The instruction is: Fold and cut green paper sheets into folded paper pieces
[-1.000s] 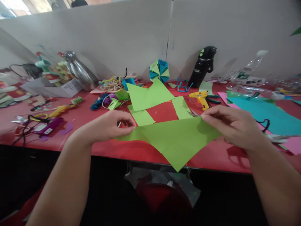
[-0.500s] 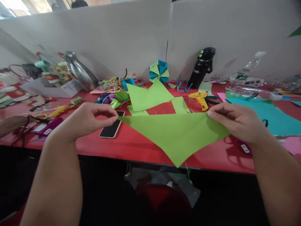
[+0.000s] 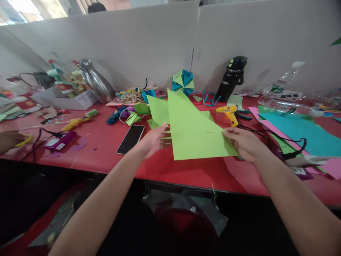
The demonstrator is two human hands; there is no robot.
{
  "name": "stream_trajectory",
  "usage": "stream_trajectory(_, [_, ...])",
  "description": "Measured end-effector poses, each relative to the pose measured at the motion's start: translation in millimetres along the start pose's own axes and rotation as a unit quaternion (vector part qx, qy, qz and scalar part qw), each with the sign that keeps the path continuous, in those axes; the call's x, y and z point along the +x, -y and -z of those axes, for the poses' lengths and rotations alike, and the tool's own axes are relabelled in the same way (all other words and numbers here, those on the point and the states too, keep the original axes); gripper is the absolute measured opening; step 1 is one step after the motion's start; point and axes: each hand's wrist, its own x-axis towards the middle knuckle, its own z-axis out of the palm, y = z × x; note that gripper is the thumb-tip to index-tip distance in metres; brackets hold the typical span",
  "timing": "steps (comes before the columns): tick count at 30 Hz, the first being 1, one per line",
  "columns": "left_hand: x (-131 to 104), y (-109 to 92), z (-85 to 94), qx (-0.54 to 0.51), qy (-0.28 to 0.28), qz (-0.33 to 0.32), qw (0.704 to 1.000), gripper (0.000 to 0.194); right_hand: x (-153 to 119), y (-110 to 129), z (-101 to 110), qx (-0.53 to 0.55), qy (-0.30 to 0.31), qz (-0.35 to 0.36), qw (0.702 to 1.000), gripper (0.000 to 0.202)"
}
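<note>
A sheet of light green paper (image 3: 194, 135) is held up over the red table, its left corner rising to a point. At its right edge, my right hand (image 3: 246, 144) pinches the sheet between thumb and fingers. My left hand (image 3: 153, 142) is beside the left edge, fingers stretched out and apart, their tips reaching behind the paper. Whether those fingertips touch it, I cannot tell. Behind this sheet lies another green paper piece (image 3: 158, 108), partly covered. A phone (image 3: 130, 139) lies just left of my left hand.
A yellow glue gun (image 3: 229, 113) with a cord lies behind my right hand. Farther back are a black bottle (image 3: 231, 78), a blue-green folded paper ball (image 3: 183, 82) and a steel jug (image 3: 96, 80). Turquoise paper (image 3: 301, 131) is at right. Another person's hand (image 3: 9, 141) holds yellow-handled scissors at far left.
The green sheet has gone from hanging corner-down between both hands to standing with a straight lower edge. My left hand has released its corner and moved right. My right hand still grips it.
</note>
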Motion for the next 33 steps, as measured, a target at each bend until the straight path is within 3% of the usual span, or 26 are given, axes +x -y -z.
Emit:
stream_trajectory(2, [7.3,13.4,-11.2,-0.026,-0.007,-0.009,1.0,0.046,-5.5,-0.7,-9.2,0.036,0.022,-0.073,0.996,0.023])
stream_trajectory(5, [14.7,26.6,-7.6,0.02,-0.084,-0.024,0.996,0.032,-13.8,3.1,-14.7,0.101,0.035,-0.201,0.974,0.025])
stream_trajectory(10, [17.0,32.0,7.1,0.118,-0.091,-0.057,0.987,0.038,-20.8,14.9,-12.8,0.101,0.081,-0.25,0.96,0.026])
stream_trajectory(13, [12.7,28.6,3.8,0.148,-0.093,-0.073,0.982,0.04,-21.8,14.6,-13.2,0.065,0.121,-0.238,0.961,0.034])
stream_trajectory(16, [7.5,25.5,-2.0,0.163,-0.052,-0.077,0.982,0.04,-21.3,7.2,-18.7,0.037,0.135,-0.201,0.97,0.038])
stream_trajectory(21, [5.3,25.2,-2.8,0.224,-0.018,-0.064,0.972,0.044,-20.9,0.3,-29.2,0.068,0.16,-0.155,0.972,0.033])
stream_trajectory(27, [7.7,24.4,2.3,0.262,-0.013,-0.043,0.964,0.047,-24.4,11.6,-28.2,0.076,0.232,-0.195,0.95,0.036])
stream_trajectory(33, [5.3,26.1,3.8,0.31,0.066,-0.015,0.948,0.044,-23.3,9.4,-35.6,0.113,0.162,-0.153,0.968,0.032])
